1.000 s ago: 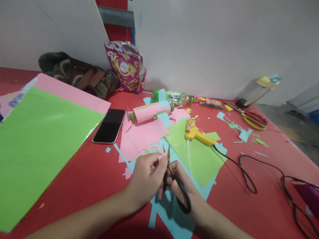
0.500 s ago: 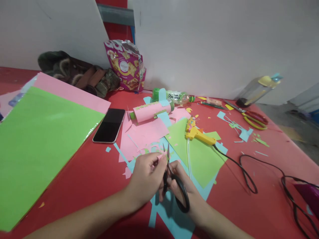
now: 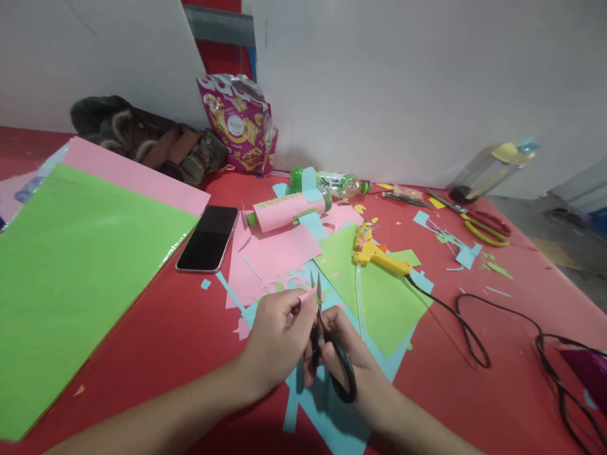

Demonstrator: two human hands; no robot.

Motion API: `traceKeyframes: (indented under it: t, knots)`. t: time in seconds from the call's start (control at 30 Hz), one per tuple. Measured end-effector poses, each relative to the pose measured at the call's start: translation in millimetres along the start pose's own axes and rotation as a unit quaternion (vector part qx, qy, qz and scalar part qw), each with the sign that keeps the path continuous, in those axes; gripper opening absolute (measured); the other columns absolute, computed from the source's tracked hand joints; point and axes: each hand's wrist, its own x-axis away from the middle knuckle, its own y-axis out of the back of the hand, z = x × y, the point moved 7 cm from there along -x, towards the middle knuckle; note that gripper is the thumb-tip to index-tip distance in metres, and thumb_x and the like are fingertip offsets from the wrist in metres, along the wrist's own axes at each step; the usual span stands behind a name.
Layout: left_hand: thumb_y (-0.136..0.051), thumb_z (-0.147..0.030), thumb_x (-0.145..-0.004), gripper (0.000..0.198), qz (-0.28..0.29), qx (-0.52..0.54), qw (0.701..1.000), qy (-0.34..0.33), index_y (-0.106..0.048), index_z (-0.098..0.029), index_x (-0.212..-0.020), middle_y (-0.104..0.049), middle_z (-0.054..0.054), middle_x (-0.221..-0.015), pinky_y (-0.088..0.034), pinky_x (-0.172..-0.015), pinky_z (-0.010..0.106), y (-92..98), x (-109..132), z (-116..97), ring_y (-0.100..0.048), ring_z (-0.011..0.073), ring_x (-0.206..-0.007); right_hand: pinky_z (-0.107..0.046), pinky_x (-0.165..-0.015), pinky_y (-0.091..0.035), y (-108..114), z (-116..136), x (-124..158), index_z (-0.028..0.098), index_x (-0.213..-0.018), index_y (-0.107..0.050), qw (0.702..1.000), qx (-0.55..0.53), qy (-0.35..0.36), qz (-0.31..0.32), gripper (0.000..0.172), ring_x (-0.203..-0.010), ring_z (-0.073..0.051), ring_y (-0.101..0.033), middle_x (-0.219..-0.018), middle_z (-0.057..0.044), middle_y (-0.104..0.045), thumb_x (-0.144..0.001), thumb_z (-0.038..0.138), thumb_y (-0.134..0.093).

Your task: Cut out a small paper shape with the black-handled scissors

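Over the near blue sheet (image 3: 328,414) before me, the left hand (image 3: 277,338) pinches the pink scrap (image 3: 306,296) and the right hand (image 3: 353,347) grips the scissors (image 3: 331,338); for clean cutting, fingertips (image 3: 311,306) should clear the blades (image 3: 319,288).

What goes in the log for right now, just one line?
Left hand: pinching pink paper | Right hand: holding black-handled scissors, blades apart | Nearby: yellow glue gun on green paper

a dark-screened phone (image 3: 207,240), a purple snack bag (image 3: 238,129) beside a dark bundle (image 3: 156,142)
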Motion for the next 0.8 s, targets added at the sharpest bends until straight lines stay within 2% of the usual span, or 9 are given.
traceKeyframes:
  t: [0.5, 0.67, 0.73, 0.8]
  knots:
    - [-0.038, -0.028, -0.08, 0.033, -0.006, -0.022, 1.0, -0.005, -0.039, -0.017, -0.049, -0.042, -0.005, -0.036, -0.033, -0.041, 0.017, 2.3, -1.8, 3.5, -0.043, 0.0074, -0.038, -0.021, -0.042, -0.03, 3.6, -4.5, -1.9, 0.022, -0.074, -0.028, 1.0, 0.024, 0.001, -0.016, 0.042, -0.04, -0.007, -0.041, -0.051, 0.008, -0.043, -0.07, 0.059, -0.048]
    - [-0.037, -0.024, -0.079, 0.032, -0.02, -0.047, 0.998, -0.031, -0.037, -0.016, -0.048, -0.039, -0.005, -0.044, -0.032, -0.046, 0.018, 4.9, -3.7, -0.9, -0.039, 0.0073, -0.045, -0.02, -0.039, -0.029, 9.7, -6.6, -5.0, 0.022, -0.071, -0.03, 0.999, 0.007, 0.005, -0.042, 0.041, -0.034, -0.006, -0.039, -0.044, 0.01, -0.044, -0.07, 0.058, -0.049]
    - [-0.037, -0.026, -0.08, 0.034, -0.007, -0.027, 0.999, -0.031, -0.034, -0.017, -0.047, -0.039, -0.005, -0.043, -0.032, -0.046, 0.018, 3.5, -5.1, -1.5, -0.039, 0.0072, -0.044, -0.02, -0.039, -0.03, 13.6, -6.9, -6.1, 0.022, -0.071, -0.031, 0.998, -0.005, 0.005, -0.063, 0.041, -0.034, -0.007, -0.039, -0.045, 0.009, -0.046, -0.07, 0.057, -0.051]
    - [-0.037, -0.027, -0.08, 0.035, 0.034, 0.005, 0.999, -0.022, -0.034, -0.017, -0.047, -0.042, -0.005, -0.042, -0.034, -0.046, 0.018, -1.0, -7.0, -1.3, -0.042, 0.0073, -0.043, -0.021, -0.041, -0.032, 18.2, -6.0, -6.7, 0.022, -0.072, -0.031, 0.996, -0.028, 0.012, -0.088, 0.04, -0.037, -0.007, -0.041, -0.05, 0.008, -0.047, -0.07, 0.055, -0.053]
